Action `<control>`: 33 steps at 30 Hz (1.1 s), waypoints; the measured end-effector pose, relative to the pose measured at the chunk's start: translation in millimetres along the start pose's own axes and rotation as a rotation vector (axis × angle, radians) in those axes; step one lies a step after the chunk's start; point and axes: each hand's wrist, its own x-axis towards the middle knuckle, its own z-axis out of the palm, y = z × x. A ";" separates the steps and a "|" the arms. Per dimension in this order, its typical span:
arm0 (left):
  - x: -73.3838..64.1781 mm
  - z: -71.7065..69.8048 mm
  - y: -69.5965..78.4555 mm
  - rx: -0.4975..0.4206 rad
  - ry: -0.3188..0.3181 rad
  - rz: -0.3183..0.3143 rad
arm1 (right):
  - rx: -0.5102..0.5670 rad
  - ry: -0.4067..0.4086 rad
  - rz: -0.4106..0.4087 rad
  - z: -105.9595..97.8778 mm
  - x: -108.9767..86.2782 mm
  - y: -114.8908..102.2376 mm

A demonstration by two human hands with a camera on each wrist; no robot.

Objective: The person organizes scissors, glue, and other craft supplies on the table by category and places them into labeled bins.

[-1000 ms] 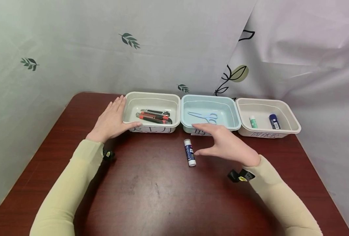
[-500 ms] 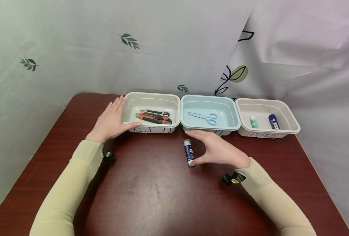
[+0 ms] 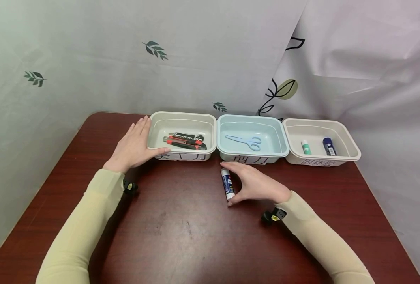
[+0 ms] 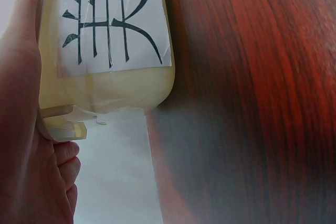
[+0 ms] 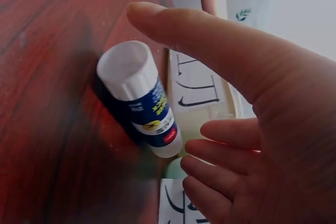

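A glue stick (image 3: 227,183) with a blue label and white ends lies on the dark red table. My right hand (image 3: 256,183) is spread beside it, fingers near its far end and thumb near its near end. In the right wrist view the thumb (image 5: 173,24) stands apart from the glue stick (image 5: 152,111), and the other fingers are relaxed. With straight fingers, my left hand (image 3: 131,146) rests against the left end of a cream bin (image 3: 181,114), its thumb along the front rim. Several utility knives (image 3: 185,141) lie inside that bin.
Right of the cream bin stands a light blue bin (image 3: 231,120) with blue scissors (image 3: 245,141). Beyond it, a beige bin (image 3: 316,123) holds a green-and-white glue stick (image 3: 305,147) and a dark blue one (image 3: 329,146). Handwritten labels mark the fronts. A curtain (image 3: 89,59) hangs behind.
My right hand has moved left and toward me, from in front of the blue bin to around the glue stick's ends. The left hand and the bins have stayed put.
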 end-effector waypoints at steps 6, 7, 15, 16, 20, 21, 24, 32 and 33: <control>0.1 0.1 -0.1 0.000 0.000 0.000 | -0.006 -0.004 0.014 3.8 1.4 5.2; 0.0 0.1 -0.1 0.000 -0.001 -0.001 | -0.006 -0.004 0.015 4.1 1.7 5.8; -0.5 0.3 0.1 -0.003 -0.003 -0.004 | 0.008 -0.015 0.032 6.7 3.1 8.1; -0.4 0.3 0.0 -0.003 -0.003 -0.004 | 0.009 -0.017 0.034 7.1 3.2 8.3; -0.4 0.1 0.0 -0.003 -0.006 -0.003 | 0.012 -0.022 0.036 8.3 3.5 9.4; -0.4 0.1 0.0 -0.002 -0.007 -0.003 | 0.012 -0.022 0.035 8.4 3.5 9.6; -0.2 -0.2 -0.1 0.002 -0.009 -0.003 | 0.007 -0.021 0.036 8.2 3.4 9.9; -0.3 -1.4 0.6 0.004 -0.004 0.000 | 0.000 -0.016 0.029 8.2 3.4 10.4; -0.3 -1.5 0.7 0.004 -0.003 0.001 | -0.003 -0.015 0.026 8.3 3.4 10.7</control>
